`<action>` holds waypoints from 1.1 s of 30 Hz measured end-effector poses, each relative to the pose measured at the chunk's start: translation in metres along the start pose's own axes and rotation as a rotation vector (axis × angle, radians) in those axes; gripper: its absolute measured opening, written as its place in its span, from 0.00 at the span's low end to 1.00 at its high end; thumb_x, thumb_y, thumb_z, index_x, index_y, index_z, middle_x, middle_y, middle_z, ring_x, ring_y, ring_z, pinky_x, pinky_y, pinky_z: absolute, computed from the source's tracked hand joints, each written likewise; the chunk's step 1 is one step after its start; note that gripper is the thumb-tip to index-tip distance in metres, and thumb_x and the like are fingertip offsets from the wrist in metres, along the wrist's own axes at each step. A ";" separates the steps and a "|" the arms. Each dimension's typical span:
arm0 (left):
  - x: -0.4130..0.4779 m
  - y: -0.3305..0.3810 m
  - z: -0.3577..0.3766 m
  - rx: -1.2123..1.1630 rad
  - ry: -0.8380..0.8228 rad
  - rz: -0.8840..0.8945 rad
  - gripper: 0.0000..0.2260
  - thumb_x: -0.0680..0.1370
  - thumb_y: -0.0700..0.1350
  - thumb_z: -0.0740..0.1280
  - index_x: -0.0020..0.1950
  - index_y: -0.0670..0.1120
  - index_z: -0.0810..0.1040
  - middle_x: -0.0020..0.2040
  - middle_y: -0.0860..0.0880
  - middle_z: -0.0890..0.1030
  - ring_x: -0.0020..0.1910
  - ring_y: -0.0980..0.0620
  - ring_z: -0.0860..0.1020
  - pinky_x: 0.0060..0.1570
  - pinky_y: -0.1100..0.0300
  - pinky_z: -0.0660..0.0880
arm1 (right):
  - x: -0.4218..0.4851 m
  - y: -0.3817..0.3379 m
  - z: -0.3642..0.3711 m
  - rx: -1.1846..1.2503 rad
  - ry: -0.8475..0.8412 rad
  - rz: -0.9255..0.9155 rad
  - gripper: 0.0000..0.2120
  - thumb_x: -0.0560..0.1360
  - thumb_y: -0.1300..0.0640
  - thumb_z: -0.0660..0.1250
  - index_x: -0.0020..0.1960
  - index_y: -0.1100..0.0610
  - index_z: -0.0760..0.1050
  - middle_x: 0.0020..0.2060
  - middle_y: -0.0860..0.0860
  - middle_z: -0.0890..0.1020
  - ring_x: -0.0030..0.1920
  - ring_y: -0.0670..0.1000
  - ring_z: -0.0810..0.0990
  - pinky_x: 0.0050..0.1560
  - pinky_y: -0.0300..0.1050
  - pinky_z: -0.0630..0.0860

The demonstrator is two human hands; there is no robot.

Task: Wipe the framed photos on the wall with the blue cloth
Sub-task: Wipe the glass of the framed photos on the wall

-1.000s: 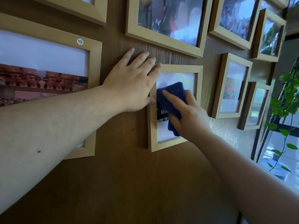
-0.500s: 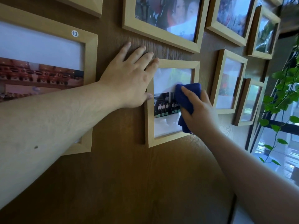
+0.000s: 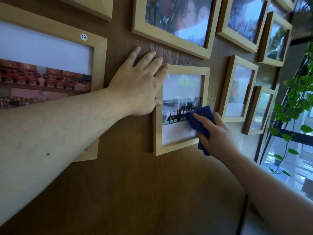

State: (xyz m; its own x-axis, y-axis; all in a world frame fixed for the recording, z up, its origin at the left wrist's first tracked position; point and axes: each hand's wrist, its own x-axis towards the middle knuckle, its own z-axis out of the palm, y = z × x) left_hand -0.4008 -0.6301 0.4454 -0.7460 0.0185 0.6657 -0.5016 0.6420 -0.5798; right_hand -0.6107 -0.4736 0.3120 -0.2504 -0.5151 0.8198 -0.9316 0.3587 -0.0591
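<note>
Framed photos are hanging close together on the wood-grain wall (image 3: 135,175), and the small frame (image 3: 156,126) at the middle is the one being cleaned; I am taking it as my landmark. The blue cloth (image 3: 201,121) is now pressing against the lower right corner of its glass, where half a second ago it was sitting higher along the right edge and a full second ago it was covering the middle of the pane, so the wipe is sweeping rightward and then downward. I judge from this that the pane is nearly covered and the stroke is running out at the corner, with the neighbouring frames probably waiting their turn. The right hand (image 3: 218,134) is closing around the bunched cloth, fingers laid over it and pushing it flat to the glass. The left hand (image 3: 140,87) is staying spread wide and holding nothing, palm on the wall just left of the small frame, fingertips lapping over its top left corner and the thumb touching its left edge, steadying it as before. Left of the landmark, the big frame (image 3: 100,65) is carrying a round sticker marked 19 (image 3: 83,37). Above it another large frame (image 3: 169,39) is hanging, and to the right two narrow frames and a trailing green plant (image 3: 298,99) by the window. No containers are showing anywhere in view.
</note>
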 end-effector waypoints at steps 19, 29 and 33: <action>0.001 0.001 0.000 -0.008 -0.013 -0.009 0.41 0.76 0.64 0.59 0.79 0.45 0.46 0.80 0.43 0.51 0.79 0.43 0.46 0.76 0.40 0.41 | -0.020 0.008 -0.009 -0.287 -0.168 -0.283 0.26 0.70 0.53 0.67 0.66 0.47 0.66 0.51 0.54 0.77 0.43 0.55 0.78 0.28 0.51 0.77; -0.002 -0.002 -0.006 0.024 -0.006 0.013 0.40 0.76 0.65 0.56 0.79 0.44 0.46 0.80 0.42 0.50 0.79 0.43 0.47 0.76 0.41 0.45 | 0.004 -0.009 -0.038 -0.206 0.011 -0.162 0.27 0.71 0.55 0.69 0.68 0.50 0.66 0.52 0.56 0.75 0.42 0.56 0.78 0.30 0.50 0.77; -0.001 -0.017 -0.028 0.015 0.097 0.021 0.38 0.76 0.64 0.54 0.79 0.43 0.50 0.80 0.40 0.54 0.79 0.43 0.52 0.76 0.42 0.53 | 0.049 -0.034 -0.065 -0.165 0.116 -0.156 0.26 0.72 0.55 0.67 0.69 0.50 0.66 0.53 0.56 0.74 0.41 0.56 0.76 0.32 0.49 0.76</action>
State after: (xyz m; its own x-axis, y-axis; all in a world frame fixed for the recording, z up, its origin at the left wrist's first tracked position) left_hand -0.3798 -0.6192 0.4679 -0.7108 0.1067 0.6952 -0.4932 0.6291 -0.6008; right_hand -0.5742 -0.4605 0.3917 -0.0665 -0.4846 0.8722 -0.8986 0.4091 0.1588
